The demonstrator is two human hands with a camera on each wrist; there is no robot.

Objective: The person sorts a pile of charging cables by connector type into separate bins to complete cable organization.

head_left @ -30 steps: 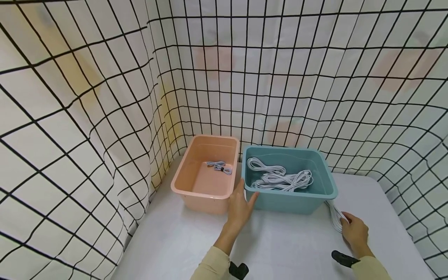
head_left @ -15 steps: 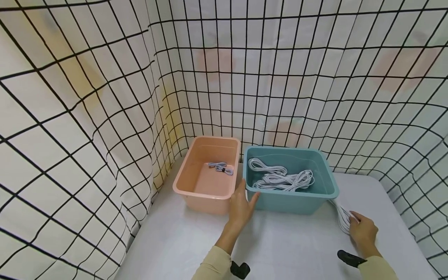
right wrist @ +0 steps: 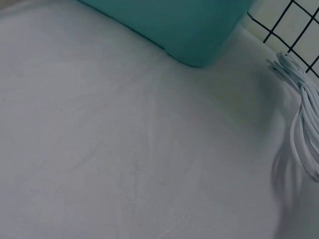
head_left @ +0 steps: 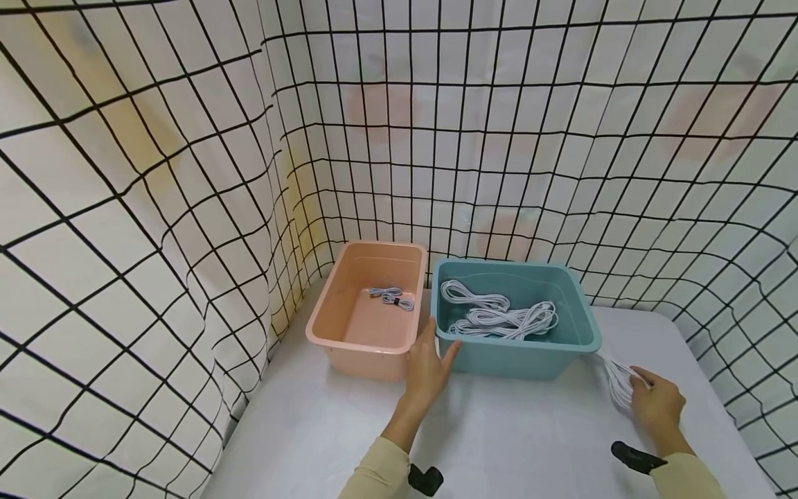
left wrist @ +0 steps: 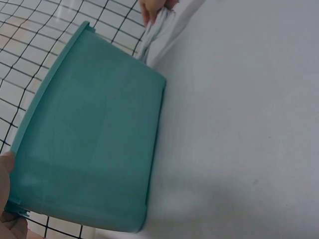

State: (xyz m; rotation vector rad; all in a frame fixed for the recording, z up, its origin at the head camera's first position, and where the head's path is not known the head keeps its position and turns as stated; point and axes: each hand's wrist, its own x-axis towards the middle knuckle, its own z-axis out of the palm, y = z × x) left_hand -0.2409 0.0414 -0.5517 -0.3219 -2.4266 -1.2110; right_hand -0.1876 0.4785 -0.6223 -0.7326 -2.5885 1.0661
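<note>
My right hand grips one end of a looped bundle of white cable, just right of the teal bin. In the right wrist view the cable bundle hangs at the right edge, its shadow on the white surface below; the right hand is outside that view. My left hand holds the teal bin's front left corner, thumb on the front wall and fingers between the two bins. In the left wrist view part of the left hand shows at the rim. Inside the bin lie several white cable bundles.
A peach bin stands left of the teal one, with two small bundles of thin cable in it. Black wire mesh backed by white sheeting encloses the white-covered table at the back and sides.
My right hand has moved to the right and slightly up, drawing the white cable bundle away from the teal bin's corner. The left hand has stayed on the bin.
</note>
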